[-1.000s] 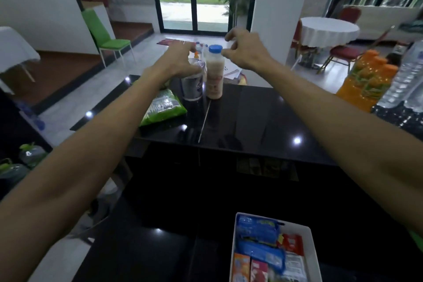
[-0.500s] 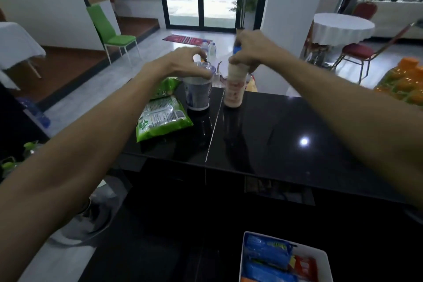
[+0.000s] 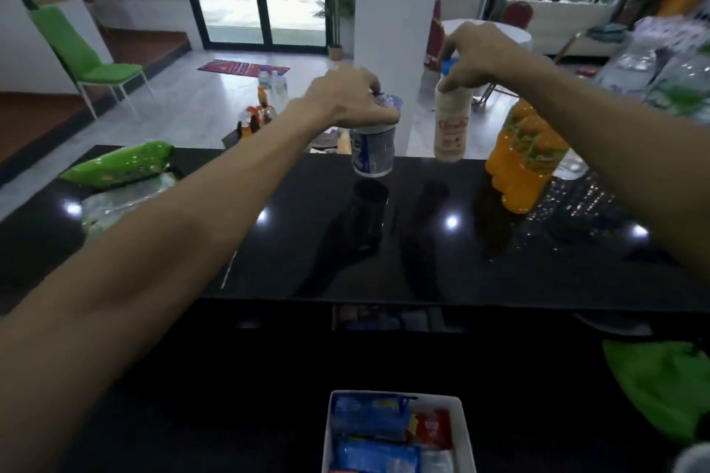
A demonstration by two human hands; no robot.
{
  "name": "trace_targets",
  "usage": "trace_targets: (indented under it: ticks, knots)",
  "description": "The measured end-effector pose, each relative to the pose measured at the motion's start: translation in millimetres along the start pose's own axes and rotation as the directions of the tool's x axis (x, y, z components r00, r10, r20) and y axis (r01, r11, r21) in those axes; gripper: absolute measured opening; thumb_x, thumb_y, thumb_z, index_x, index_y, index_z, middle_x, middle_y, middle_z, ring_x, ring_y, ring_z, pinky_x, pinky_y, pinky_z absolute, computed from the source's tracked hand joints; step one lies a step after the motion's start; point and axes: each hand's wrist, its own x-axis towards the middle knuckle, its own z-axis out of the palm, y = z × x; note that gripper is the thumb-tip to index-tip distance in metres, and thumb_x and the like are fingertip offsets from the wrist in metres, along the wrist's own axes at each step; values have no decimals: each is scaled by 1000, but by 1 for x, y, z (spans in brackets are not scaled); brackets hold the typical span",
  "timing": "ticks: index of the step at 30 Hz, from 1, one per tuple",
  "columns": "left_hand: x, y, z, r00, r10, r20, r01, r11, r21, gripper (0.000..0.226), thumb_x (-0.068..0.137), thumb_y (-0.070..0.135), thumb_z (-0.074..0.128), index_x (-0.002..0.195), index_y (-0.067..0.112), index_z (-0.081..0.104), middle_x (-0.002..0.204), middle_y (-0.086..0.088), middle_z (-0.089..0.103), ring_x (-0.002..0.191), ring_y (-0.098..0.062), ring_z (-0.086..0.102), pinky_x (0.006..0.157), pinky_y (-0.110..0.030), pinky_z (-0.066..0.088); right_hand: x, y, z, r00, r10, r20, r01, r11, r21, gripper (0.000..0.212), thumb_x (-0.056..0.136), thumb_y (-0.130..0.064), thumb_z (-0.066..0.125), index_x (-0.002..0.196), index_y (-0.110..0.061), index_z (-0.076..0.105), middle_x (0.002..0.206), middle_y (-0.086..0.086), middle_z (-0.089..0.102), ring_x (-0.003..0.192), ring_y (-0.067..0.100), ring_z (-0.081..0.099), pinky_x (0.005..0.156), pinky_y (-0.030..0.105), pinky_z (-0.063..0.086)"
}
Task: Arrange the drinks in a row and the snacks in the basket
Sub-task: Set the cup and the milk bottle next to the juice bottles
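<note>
My left hand point(image 3: 345, 100) grips a blue-and-white drink cup point(image 3: 373, 152) from above, holding it just over the black counter point(image 3: 384, 250). My right hand point(image 3: 476, 54) holds a pale milk bottle point(image 3: 450, 123) with a blue cap by its top, also lifted slightly, right of the cup. Orange juice bottles point(image 3: 524, 157) stand just right of the milk bottle, with clear water bottles point(image 3: 634, 69) behind them. Green snack bags point(image 3: 123, 165) lie at the counter's far left. A white basket point(image 3: 466, 430) with blue and red snack packs sits at the bottom centre.
A green bag point(image 3: 661, 392) lies at the lower right near the basket. Beyond the counter are a white pillar point(image 3: 395, 11), a green chair point(image 3: 88, 61) and several bottles point(image 3: 265, 104) on the floor.
Both hands closed on the cup and the milk bottle, lifted them and carried them right along the counter toward the orange bottles. The view shifted right, away from the green snack bags.
</note>
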Motion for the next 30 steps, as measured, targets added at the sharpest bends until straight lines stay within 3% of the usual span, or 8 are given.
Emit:
trace_targets:
  ticks: [6,9,14,17,22,26,30]
  knots:
    - [48,43,33,999,46,16,-46,999,25,68,72,67,59,119,18,69,114,-5,71,89,-22,60,71,-30,46,5,45,4,999,43,-10,-43,999,-16,36,75,-21,82,104,-9,66,105,12,65,86,24,59,67,31,48]
    - [65,58,48,997,69,31,-70,997,30,66,73,67,62,117,18,69,113,-5,71,91,-22,63,70,-29,43,9,57,7,998,51,30,-51,999,-9,37,78,-19,79,109,-8,62,104,13,63,84,25,62,57,25,46]
    - [77,69,68,996,86,28,-87,996,25,75,72,72,60,123,16,63,118,-6,68,94,-21,59,72,-30,40,10,69,13,997,51,51,-50,998,-23,43,82,-16,77,119,-5,58,110,15,60,89,27,62,60,26,45]
    - [78,70,74,997,75,4,-75,997,17,82,68,78,57,122,16,62,117,-5,69,96,-23,61,74,-32,46,10,75,14,996,47,71,-45,999,-22,41,83,-14,76,118,-4,57,109,17,61,88,28,63,61,27,48]
    - [75,73,81,997,55,-50,-54,998,13,93,63,89,57,116,13,65,108,-5,69,92,-23,62,70,-32,46,9,74,12,995,59,83,-54,997,-63,40,84,-14,75,117,-2,57,98,15,57,80,28,62,56,27,46]
    - [74,73,86,995,25,-100,-23,1000,18,96,61,94,54,109,11,66,102,-6,67,86,-23,60,65,-30,39,8,73,11,995,34,95,-26,996,-86,34,85,-12,74,113,1,59,94,15,57,77,29,63,53,27,45]
    - [75,75,90,992,-13,-128,14,1000,4,99,58,95,54,109,11,66,101,-6,67,84,-22,60,62,-29,37,8,75,8,994,37,104,-33,999,-40,37,85,-12,74,117,2,60,101,18,63,81,30,67,59,28,51]
